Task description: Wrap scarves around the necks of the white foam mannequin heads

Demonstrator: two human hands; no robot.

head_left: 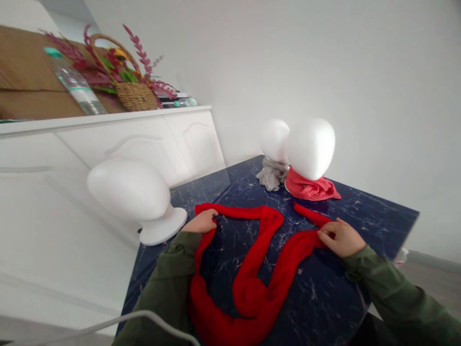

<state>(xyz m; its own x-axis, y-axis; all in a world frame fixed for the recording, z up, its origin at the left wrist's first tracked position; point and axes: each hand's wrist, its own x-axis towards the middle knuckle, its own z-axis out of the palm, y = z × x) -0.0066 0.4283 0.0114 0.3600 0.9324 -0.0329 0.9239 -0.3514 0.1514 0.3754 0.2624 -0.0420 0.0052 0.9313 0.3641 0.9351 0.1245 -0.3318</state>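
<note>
A long red scarf (259, 240) lies in loops and bends on the dark blue marbled table (223, 250). Near the white mannequin head on the left, my left hand (201, 221) is closed round the scarf at its upper left bend. My right hand (341, 238) pinches the scarf on the right side, thumb and fingers together. One narrow end of the scarf reaches up and left past my right hand. The scarf's lower part curves close to the table's near side.
A white mannequin head (129, 190) stands left. Two more at the back, one (311, 148) with a coral scarf (309, 186), one (274, 139) with a grey scarf (272, 174). A white cabinet (151, 149) holds a flower basket (137, 96) and a bottle (77, 84). A cable (144, 315) crosses lower left.
</note>
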